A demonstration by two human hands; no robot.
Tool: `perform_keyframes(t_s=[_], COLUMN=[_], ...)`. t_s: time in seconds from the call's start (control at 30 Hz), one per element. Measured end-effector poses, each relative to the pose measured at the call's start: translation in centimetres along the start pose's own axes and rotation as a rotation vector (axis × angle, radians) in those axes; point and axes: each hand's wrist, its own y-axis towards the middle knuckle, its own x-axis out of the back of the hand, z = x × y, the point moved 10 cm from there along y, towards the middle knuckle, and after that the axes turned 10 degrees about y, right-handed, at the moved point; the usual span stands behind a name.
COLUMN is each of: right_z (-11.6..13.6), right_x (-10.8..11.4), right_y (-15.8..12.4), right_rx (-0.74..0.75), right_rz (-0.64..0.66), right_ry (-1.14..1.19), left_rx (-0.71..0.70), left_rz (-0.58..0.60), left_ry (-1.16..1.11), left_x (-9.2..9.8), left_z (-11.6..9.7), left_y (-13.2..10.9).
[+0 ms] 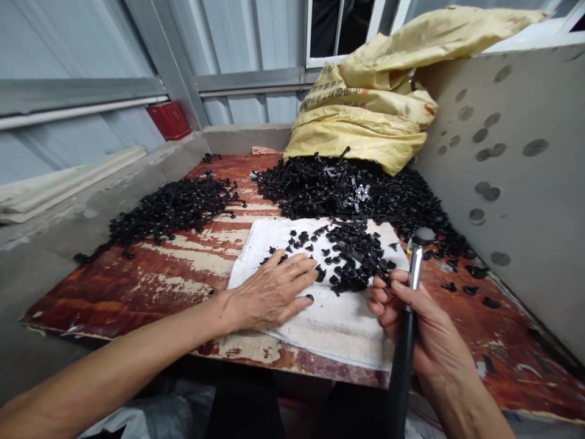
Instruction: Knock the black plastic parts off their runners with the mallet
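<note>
Parts (354, 253) on cloth (329, 323), sack (356, 125) behind

Left hand (276, 289) lies palm-down, right hand (432, 326) curls.

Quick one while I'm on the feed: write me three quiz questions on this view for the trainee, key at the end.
1. Which hand does the rod with the round black head stand in front of in this view? A) Left B) Right C) Neither
2. Fill in: The left hand is spread palm-down over the ____ cloth, beside a heap of small black parts.
3. True or false: The yellow sack sits farther from the person than the cloth does.

Key: 1. B, the right hand; 2. white; 3. true.
</note>
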Motion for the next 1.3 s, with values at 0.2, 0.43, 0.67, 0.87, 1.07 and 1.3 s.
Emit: perform_keyframes(t_s=[0.2,0.43,0.67,0.87,1.07,1.3], right_z=[-0.1,-0.1,0.2,0.3,0.3,0.3], right_x=[0.4,0.6,0.8,0.5,0.6,0.8], right_y=[-0.1,-0.3,-0.4,-0.5,-0.9,-0.8], right_rx=[-0.012,-0.004,0.018,0.022,0.013,0.018], right_rz=[-0.074,-0.128,-0.154,-0.172,-0.244,-0.216], right_ry=[-0.003,-0.028,-0.050,-0.084,-0.075,-0.083], left_rx=[0.115,0.211,0.336,0.338,0.320,0.231], left_rz=[-0.027,-0.202,-0.253,-0.154,-0.149,-0.135], left_ry=[0.020,-0.043,-0.132,-0.200,-0.184,-0.090], left_x=[0.1,1.8,1.2,-0.4,-0.1,0.6], left_z=[1.4,2.8,8.1,10.6,10.4,8.3], left_y=[-5.4,-7.6,-4.8,-1.6,-1.1,-2.2])
